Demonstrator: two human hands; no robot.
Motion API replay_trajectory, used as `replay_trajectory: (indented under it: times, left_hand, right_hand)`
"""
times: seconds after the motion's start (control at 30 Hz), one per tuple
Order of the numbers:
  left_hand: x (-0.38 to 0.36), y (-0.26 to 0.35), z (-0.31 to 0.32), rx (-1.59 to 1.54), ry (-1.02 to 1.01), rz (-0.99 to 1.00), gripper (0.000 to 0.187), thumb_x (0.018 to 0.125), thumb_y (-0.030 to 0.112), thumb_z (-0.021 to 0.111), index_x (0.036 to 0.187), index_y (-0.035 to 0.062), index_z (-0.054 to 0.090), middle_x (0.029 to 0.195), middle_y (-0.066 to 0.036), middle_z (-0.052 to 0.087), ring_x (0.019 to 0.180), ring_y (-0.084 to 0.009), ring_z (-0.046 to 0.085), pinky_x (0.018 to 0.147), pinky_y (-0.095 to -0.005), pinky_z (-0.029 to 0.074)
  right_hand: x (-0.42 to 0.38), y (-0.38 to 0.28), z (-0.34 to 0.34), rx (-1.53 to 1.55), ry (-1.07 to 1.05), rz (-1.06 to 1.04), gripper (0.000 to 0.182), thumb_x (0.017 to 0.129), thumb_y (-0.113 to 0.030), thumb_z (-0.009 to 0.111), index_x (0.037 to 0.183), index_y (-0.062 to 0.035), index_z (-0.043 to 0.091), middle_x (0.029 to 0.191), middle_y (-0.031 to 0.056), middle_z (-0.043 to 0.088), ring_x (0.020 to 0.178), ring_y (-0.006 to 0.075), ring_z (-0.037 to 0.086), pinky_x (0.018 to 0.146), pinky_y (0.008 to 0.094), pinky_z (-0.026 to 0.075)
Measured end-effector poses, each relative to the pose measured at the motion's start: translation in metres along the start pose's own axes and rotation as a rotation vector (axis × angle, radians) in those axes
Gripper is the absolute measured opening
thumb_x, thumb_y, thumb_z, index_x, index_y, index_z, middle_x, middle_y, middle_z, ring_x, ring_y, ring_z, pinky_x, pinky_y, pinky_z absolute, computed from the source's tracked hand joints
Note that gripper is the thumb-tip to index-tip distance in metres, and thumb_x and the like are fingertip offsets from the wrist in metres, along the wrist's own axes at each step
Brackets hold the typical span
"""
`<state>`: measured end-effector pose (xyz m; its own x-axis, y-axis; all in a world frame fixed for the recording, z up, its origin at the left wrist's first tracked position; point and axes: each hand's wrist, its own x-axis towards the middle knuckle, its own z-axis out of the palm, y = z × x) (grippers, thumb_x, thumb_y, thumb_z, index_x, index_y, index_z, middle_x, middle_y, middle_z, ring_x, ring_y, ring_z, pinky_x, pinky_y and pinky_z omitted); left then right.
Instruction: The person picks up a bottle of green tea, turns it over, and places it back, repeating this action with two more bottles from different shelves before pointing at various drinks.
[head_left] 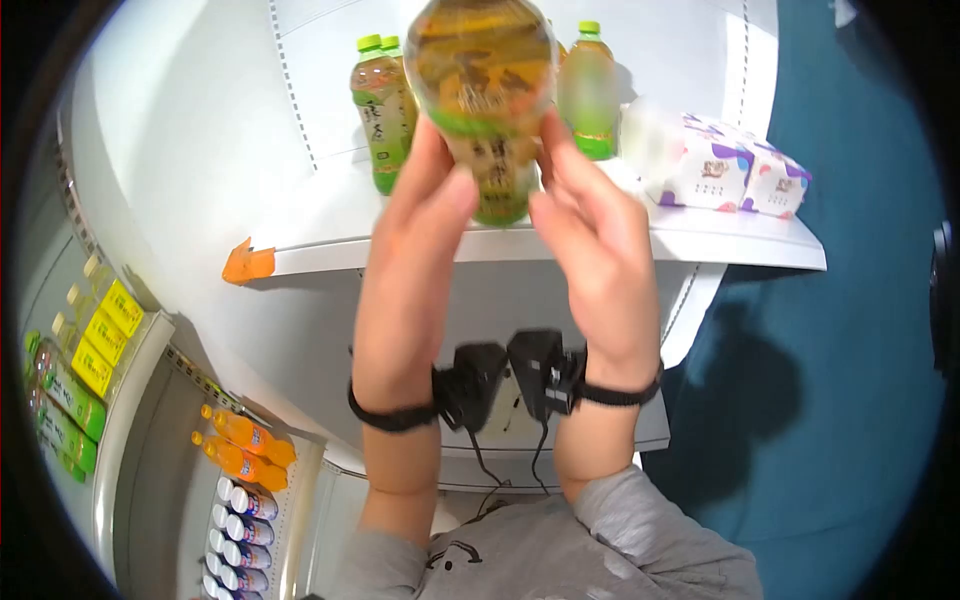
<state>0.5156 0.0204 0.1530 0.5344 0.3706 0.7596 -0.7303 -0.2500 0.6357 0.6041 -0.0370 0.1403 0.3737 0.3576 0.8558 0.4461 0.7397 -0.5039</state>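
A bottle of amber drink [480, 70] with a green band and a printed label stands between my two hands, its wide rounded upper part close to the camera and somewhat blurred. My left hand [415, 215] grips its left side, thumb toward me. From the right, my right hand [600, 220] closes on it, the fingers partly hidden behind it. The bottle's narrower green lower end overlaps the front of the white shelf [330, 240]. Behind my left hand stand green-capped tea bottles [378, 120]; another green-capped bottle [590, 95] is beyond my right hand.
White tissue packs [705, 175] with purple patterns sit at the shelf's right end. Orange tape [248, 262] covers its left corner. Lower left shelves hold yellow-labelled bottles [105, 335], orange soda bottles [245, 450] and several white-capped bottles [245, 530]. Black devices [540, 370] are strapped to my wrists.
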Motion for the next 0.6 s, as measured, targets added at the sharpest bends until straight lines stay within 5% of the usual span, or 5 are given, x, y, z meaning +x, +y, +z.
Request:
replay_trajectory:
  times: [0.17,0.27,0.4,0.47,0.6]
  left_hand:
    - [-0.061,0.018,-0.006,0.083,0.138,-0.015,0.065,0.081,0.009,0.042,0.132,-0.0059,0.005,0.138,-0.017,0.012,0.128,-0.0244,0.013,0.102,-0.033,0.011]
    - [-0.083,0.018,0.0,0.243,0.375,-0.053,0.073,0.077,0.029,0.049,0.131,-0.0051,0.014,0.136,-0.016,0.019,0.128,-0.0264,0.014,0.103,-0.0377,0.008]
    - [-0.107,0.022,-0.014,0.365,0.416,0.002,0.068,0.079,0.024,0.046,0.131,-0.0042,0.013,0.136,-0.015,0.018,0.128,-0.0255,0.014,0.103,-0.0365,0.009]
    - [-0.113,0.032,-0.018,0.366,0.428,-0.024,0.065,0.083,0.005,0.041,0.132,-0.005,-0.001,0.138,-0.018,0.009,0.128,-0.0237,0.012,0.102,-0.0318,0.011]
    - [-0.123,0.037,-0.032,0.425,0.496,0.014,0.063,0.084,0.006,0.04,0.131,-0.0057,-0.001,0.138,-0.018,0.011,0.128,-0.0231,0.013,0.102,-0.0303,0.012]
  right_hand:
    - [-0.032,-0.024,0.012,0.024,-0.112,0.091,0.052,0.076,0.003,0.042,0.125,0.0075,0.029,0.12,0.0196,0.044,0.113,0.019,0.039,0.092,0.0269,0.029]
    - [-0.051,-0.029,0.016,-0.008,-0.255,0.353,0.057,0.071,0.004,0.042,0.126,0.006,0.029,0.123,0.0204,0.042,0.115,0.0227,0.039,0.093,0.0267,0.028]
    - [-0.063,-0.011,0.036,0.171,-0.371,0.253,0.057,0.071,0.005,0.042,0.126,0.0055,0.029,0.122,0.0203,0.043,0.114,0.0227,0.04,0.092,0.0269,0.029]
    - [-0.065,-0.011,0.045,0.229,-0.402,0.321,0.057,0.071,0.005,0.042,0.126,0.0054,0.029,0.122,0.0199,0.043,0.114,0.0226,0.041,0.092,0.0271,0.03]
    - [-0.069,-0.003,0.063,0.226,-0.457,0.262,0.056,0.072,0.006,0.041,0.126,0.0056,0.029,0.123,0.0189,0.043,0.114,0.0221,0.04,0.092,0.0274,0.029]
